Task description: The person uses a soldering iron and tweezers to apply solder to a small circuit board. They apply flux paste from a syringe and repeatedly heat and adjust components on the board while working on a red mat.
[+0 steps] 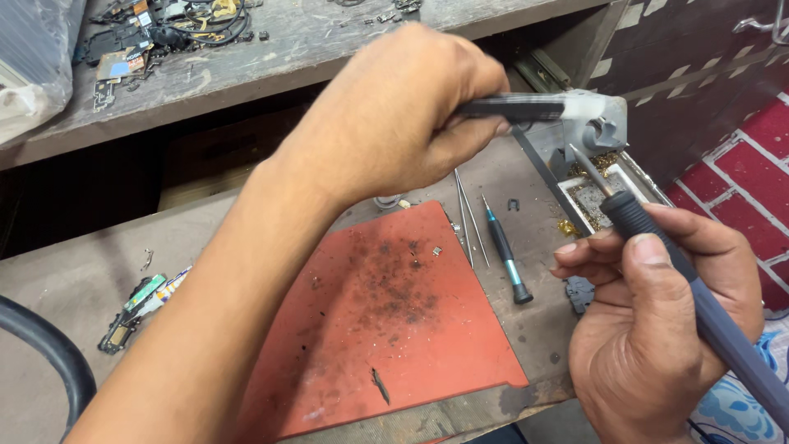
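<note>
Both hands are closed on tools at upper right: my left hand (394, 115) grips a black-handled tool (514, 107) steady, while my right hand (657, 329) pinches the grey-handled soldering iron (699, 288) pen-like, tip angled toward the metal tray (588, 205).

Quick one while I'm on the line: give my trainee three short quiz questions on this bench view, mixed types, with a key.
1. True or false: the right hand holds the soldering iron like a pen.
2. What lies nearest right of the red mat? A) the teal-banded screwdriver B) a hammer C) a cup
3. Fill in: the left hand grips a black-handled ____.

Key: 1 true; 2 A; 3 tool.
</note>
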